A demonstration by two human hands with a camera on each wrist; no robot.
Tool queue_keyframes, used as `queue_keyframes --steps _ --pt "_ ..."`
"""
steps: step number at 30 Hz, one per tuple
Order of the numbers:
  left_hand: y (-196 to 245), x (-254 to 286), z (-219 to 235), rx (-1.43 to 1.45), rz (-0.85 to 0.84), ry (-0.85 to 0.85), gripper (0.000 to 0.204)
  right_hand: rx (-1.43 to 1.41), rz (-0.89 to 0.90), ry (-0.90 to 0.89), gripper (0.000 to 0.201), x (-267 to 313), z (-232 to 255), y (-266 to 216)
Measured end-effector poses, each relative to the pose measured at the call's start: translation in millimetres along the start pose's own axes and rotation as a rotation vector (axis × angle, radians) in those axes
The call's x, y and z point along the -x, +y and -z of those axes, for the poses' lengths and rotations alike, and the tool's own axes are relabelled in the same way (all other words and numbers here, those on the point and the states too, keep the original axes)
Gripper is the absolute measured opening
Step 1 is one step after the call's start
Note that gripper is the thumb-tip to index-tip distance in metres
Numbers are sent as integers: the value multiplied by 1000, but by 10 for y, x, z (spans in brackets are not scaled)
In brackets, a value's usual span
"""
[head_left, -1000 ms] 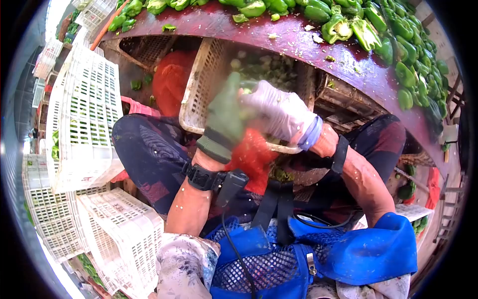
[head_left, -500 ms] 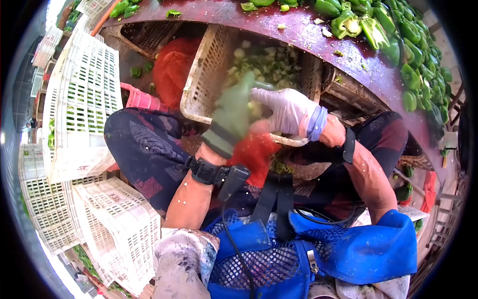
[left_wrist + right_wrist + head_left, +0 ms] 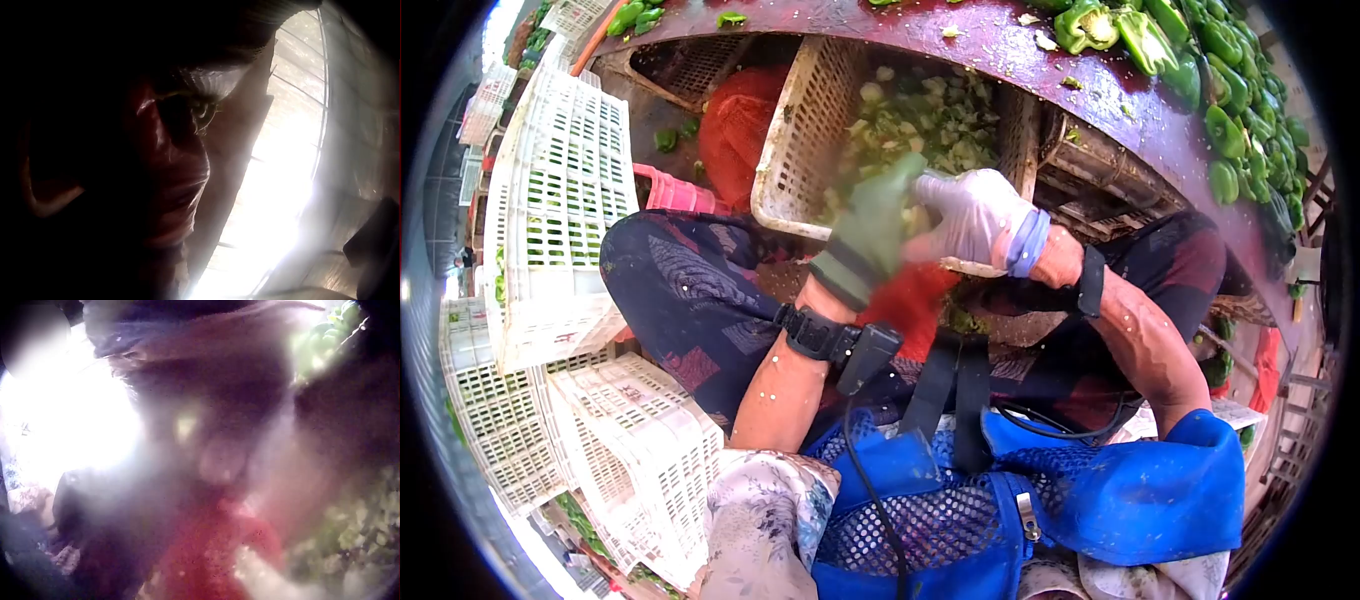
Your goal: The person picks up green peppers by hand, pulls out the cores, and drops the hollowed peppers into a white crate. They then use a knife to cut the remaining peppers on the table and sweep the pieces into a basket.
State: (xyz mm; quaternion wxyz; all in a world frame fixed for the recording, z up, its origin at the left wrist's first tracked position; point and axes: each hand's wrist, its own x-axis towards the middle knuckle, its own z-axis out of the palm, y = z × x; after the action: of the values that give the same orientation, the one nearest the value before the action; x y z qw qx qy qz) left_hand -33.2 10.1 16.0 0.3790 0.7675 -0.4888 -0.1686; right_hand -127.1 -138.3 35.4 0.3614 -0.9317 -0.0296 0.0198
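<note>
In the head view my left hand (image 3: 868,232), in a green glove, is blurred and curled round a small pale-green piece (image 3: 914,218), which looks like pepper. My right hand (image 3: 972,215), in a whitish glove, meets it there with bent fingers pinching at the piece. Both are above the near edge of a crate (image 3: 795,150) holding chopped green and pale pieces (image 3: 945,125). The left wrist view is mostly dark, with a shiny glove (image 3: 178,181) visible. Blur hides the fingers in the right wrist view, where a red cloth or net (image 3: 215,556) and chopped pieces (image 3: 356,531) show.
Green peppers (image 3: 1235,130) are heaped on the dark red tabletop (image 3: 1000,50), with a cut-open one (image 3: 1087,27) near its edge. White crates (image 3: 565,210) stand at the left, beside a pink basket (image 3: 675,192). Red netting (image 3: 745,125) lies left of the filled crate.
The view has shifted, showing more of the crate's chopped pieces. Both hands stay together, turned slightly, and sit a little lower against the crate than a second ago.
</note>
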Motion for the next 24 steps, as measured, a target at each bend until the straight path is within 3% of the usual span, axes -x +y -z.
queue_keyframes --steps 2,5,6,8,10,15,17,18,19,21,23,24 --pt "-121 -40 -62 187 66 -17 44 -94 7 -105 42 -5 100 37" --pt "-284 -66 -154 140 41 17 36 -41 -34 -111 41 -26 120 36" --pt "-303 -56 -174 84 19 40 34 -45 5 -7 40 -33 -3 93" --pt "-335 -35 -224 -13 -16 88 29 -31 11 18 40 -25 -64 112" --pt "-370 -43 -291 91 27 118 27 -42 3 63 38 -14 -118 117" --pt "-263 -113 -307 880 402 155 26 1 34 212 26 1 -153 48" --pt "-253 -152 -294 1320 511 169 30 310 -54 215 19 -56 -42 -61" --pt "-250 -139 -302 1393 524 185 31 465 -100 210 16 -74 -5 -93" --pt "-243 -126 -308 1465 537 202 33 468 29 510 11 -96 48 72" --pt "86 -88 -113 1248 514 272 34 360 -26 749 14 -99 323 90" --pt "43 -116 -15 1521 529 338 35 263 -262 655 32 -38 547 130" --pt "7 -155 27 1655 546 336 36 425 -290 580 40 -18 542 207"
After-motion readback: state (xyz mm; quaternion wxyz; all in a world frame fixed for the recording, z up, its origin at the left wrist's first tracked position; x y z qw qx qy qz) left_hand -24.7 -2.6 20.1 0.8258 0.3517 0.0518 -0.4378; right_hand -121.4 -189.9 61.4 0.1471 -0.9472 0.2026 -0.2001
